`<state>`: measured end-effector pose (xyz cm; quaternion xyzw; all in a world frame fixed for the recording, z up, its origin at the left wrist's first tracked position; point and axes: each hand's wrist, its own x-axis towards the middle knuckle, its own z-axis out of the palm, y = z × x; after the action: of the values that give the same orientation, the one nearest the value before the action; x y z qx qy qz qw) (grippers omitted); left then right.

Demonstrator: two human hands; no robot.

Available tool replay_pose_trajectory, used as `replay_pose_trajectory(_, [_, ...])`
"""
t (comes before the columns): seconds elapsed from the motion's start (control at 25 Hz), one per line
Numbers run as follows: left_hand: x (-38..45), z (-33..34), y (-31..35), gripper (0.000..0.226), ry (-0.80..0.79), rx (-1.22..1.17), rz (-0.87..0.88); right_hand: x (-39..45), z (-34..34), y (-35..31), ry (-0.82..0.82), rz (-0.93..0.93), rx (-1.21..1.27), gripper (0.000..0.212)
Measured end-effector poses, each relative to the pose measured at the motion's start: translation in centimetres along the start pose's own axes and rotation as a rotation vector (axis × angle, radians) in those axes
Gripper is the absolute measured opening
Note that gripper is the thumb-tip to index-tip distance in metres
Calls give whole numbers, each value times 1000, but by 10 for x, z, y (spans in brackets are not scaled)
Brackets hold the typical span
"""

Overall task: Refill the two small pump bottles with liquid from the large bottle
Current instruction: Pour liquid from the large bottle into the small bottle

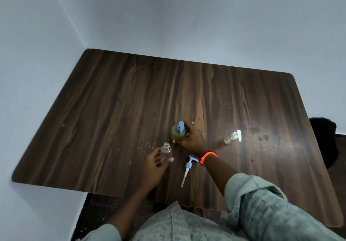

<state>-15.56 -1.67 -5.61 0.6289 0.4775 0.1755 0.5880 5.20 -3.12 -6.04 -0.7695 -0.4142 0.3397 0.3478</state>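
Bench: dark wood-grain bench set into a corner of pale walls, with small pale crumbs scattered on it near the bottles.
Large bottle: the large bottle stands upright at the middle of the bench, holding yellow-green liquid, its blue pump head screwed on.
Right hand: the right hand wraps the large bottle from its 3 o'clock side; this grip is clamped on the bottle. Red and orange bead bracelets sit on that wrist.
Open small bottle: a clear small bottle with no pump, mouth open upward, stands at 7 o'clock from the large bottle, just beside it.
Left hand: the left hand curls round the open small bottle from its 7 o'clock side, thumb tip on its lower side; this grip is clamped on it.
Loose pump: a blue-and-white pump with its white tube lies flat on the bench at 5 o'clock from the large bottle, between the two forearms.
Second small bottle: another clear small bottle with a white pump fitted is at 3 o'clock from the large bottle, well apart and untouched.
Sleeves: pale patterned sleeves, the right one rolled up on the forearm.
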Motion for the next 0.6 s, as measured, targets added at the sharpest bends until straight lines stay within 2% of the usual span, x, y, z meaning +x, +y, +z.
replay_pose_trajectory(0.12, [8,0,8,42,9,-26,30,-11,-13,1,82,-47,15,67])
replay_pose_trajectory(0.28, [6,13,19,38,-24,-39,68,-56,-45,2,175,-53,81,56])
replay_pose_trajectory(0.48, [-11,49,12,38,-214,2,97,-133,-70,13,279,7,328,33])
replay_pose_trajectory(0.6, [-23,68,17,45,-327,56,122,-161,-70,31,340,152,439,43])
